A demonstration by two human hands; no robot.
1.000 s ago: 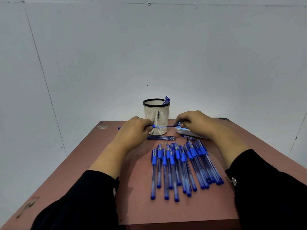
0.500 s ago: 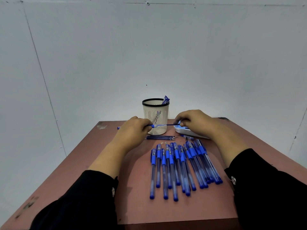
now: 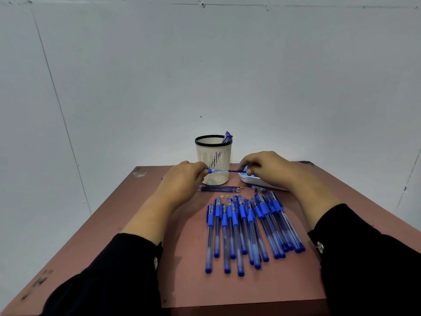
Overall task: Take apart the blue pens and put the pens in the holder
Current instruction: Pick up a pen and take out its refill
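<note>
You are holding one blue pen [image 3: 217,171] level in front of the holder [image 3: 213,156], its long axis running left to right across your view; the blue rubber grip end is sitting at your left hand [image 3: 182,182] and a thin dark refill [image 3: 235,171] is reaching out toward your right hand [image 3: 266,167]. Your left fingers are curling round the barrel, and your right fingers are pinching the refill's far end. The holder is standing upright near the bench's [image 3: 136,224] far edge, a pale plastic cup with a black rim and slotted, meshed walls, with blue pen parts leaning inside it. Just behind your right hand a shallow white tray [image 3: 262,182] is lying on the bench. Loose refills [image 3: 218,189] are lying side by side before the holder, parallel to the pen you are holding. Nearer you, a row of clear-barrelled pens [image 3: 248,226] with blue grips and end caps is lying lengthwise toward you, fanning slightly rightward. The reddish-brown bench surface is lying bare to the left of your left forearm, and a pale wall is standing close behind the bench.
</note>
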